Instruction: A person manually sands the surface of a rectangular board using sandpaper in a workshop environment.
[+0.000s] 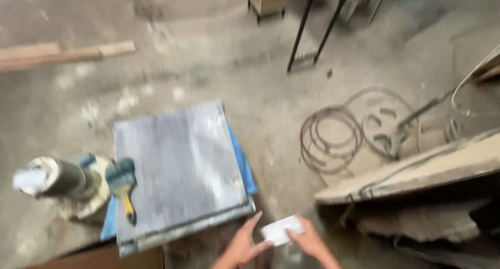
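Both hands grip one small white piece [282, 230]: left hand [244, 244] and right hand [309, 241] pinch opposite ends, steadying it just beside the grey board [179, 164].

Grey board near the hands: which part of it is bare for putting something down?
The grey board is bare across its middle and right side, up to the blue edge. Its left edge is crowded: a paintbrush lies there beside a dirty can. Both hands hold a white piece.

A dusty concrete floor [250, 92] carries a grey board [177, 170] near its front edge, coiled wire [333, 138] to the right, a wooden plank [62, 52] at the far left.
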